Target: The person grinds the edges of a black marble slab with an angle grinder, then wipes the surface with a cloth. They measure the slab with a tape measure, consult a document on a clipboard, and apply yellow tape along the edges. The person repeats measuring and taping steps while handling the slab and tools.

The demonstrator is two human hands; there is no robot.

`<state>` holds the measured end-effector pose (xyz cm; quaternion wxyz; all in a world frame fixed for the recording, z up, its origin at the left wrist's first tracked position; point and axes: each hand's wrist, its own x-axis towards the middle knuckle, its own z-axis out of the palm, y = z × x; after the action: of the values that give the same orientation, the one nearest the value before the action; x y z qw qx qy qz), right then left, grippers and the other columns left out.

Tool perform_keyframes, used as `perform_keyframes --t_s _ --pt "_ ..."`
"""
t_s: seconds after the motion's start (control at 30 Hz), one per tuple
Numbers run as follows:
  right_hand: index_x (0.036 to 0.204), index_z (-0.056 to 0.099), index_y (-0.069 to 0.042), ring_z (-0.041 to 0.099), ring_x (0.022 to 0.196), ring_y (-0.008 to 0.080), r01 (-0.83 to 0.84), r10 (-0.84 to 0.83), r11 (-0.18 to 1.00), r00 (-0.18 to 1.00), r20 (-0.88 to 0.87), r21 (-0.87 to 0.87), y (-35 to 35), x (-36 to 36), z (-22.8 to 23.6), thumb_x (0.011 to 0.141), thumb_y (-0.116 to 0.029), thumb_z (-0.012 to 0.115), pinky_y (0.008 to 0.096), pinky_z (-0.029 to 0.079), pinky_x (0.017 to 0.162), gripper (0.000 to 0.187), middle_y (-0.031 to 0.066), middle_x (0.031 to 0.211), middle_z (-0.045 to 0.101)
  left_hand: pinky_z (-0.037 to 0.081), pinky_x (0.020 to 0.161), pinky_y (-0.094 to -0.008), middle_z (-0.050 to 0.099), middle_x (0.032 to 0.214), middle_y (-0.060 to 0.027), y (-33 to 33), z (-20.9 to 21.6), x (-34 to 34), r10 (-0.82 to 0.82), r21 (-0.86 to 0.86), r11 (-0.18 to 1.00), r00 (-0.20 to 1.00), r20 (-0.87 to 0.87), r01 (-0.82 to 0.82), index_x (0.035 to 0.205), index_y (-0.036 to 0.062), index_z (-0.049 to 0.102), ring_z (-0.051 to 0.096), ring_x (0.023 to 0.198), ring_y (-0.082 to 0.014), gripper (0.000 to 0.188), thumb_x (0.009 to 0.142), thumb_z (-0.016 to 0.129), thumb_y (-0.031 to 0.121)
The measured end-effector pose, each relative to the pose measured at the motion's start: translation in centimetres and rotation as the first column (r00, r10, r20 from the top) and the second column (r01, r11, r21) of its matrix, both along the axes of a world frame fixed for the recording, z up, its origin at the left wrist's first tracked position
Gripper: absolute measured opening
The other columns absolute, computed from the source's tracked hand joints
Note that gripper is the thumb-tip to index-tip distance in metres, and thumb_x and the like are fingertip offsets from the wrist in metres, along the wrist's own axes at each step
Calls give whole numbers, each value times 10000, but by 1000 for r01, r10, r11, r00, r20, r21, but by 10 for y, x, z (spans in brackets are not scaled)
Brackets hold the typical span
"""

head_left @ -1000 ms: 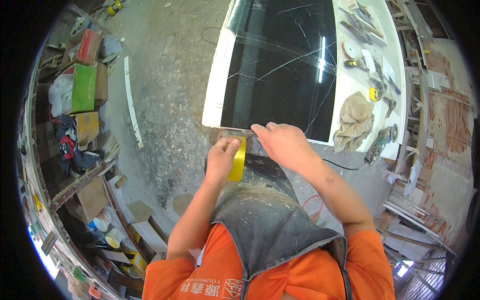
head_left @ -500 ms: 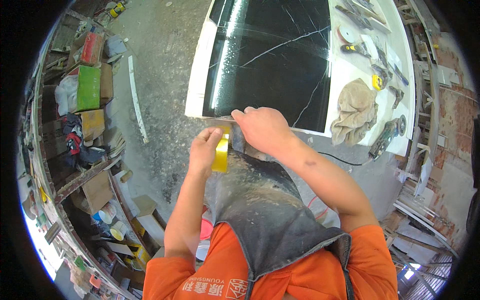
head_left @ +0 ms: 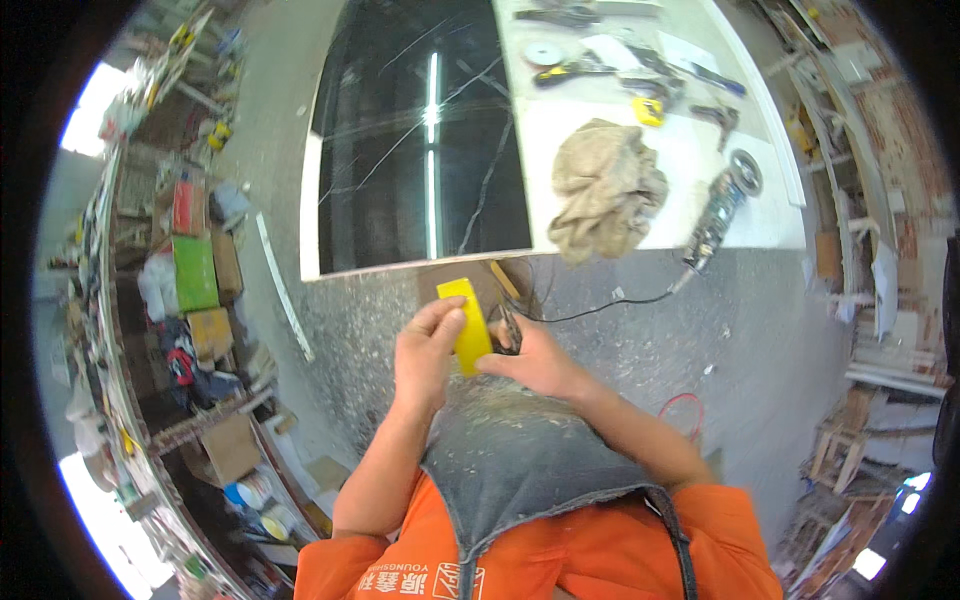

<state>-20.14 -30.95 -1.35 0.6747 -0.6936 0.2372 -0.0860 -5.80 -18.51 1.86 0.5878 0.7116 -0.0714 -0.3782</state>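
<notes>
My left hand [head_left: 426, 352] pinches a flat, glossy yellow strip [head_left: 467, 335] between thumb and fingers, in front of the table's near edge. Close to its lower right side is my right hand [head_left: 540, 362], curled around a small dark hand tool [head_left: 511, 332] with a narrow tip; its exact kind is hard to make out. The right thumb reaches the strip's edge. Beyond both hands lies a glossy black slab [head_left: 400, 190] with white veins, on a white-topped table [head_left: 715, 200].
On the table's right part lie a crumpled beige cloth [head_left: 607, 185], a yellow tape measure [head_left: 648, 110], a white roll [head_left: 543, 54] and an angle grinder [head_left: 718, 215] with its cord [head_left: 610, 303] trailing off the edge. Shelves with boxes, including a green box [head_left: 195, 272], line the left.
Both hands have come away from the slab's near edge. My right hand has moved down beside the yellow strip and now grips the dark tool. The view has shifted, bringing the table further left.
</notes>
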Motion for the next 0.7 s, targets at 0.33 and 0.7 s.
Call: perform_keyframes --t_s 0.33,0.7 --pt "845 448 -145 450 749 62 261 -270 942 963 13 210 -43 -26 53 825 -199 863 244 409 664 419 -57 819 483 514 769 -274 695 929 -61 -105 46 49 -551 76 834 822 142 546 932 -39 769 646 853 -122 185 908 773 145" --pt "858 508 -94 480 746 132 535 -489 834 830 -268 137 -52 25 60 779 -306 888 307 424 672 442 -3 802 516 535 838 -305 753 924 -89 -216 29 170 -761 126 648 632 148 751 962 -38 794 690 877 -156 177 887 770 120"
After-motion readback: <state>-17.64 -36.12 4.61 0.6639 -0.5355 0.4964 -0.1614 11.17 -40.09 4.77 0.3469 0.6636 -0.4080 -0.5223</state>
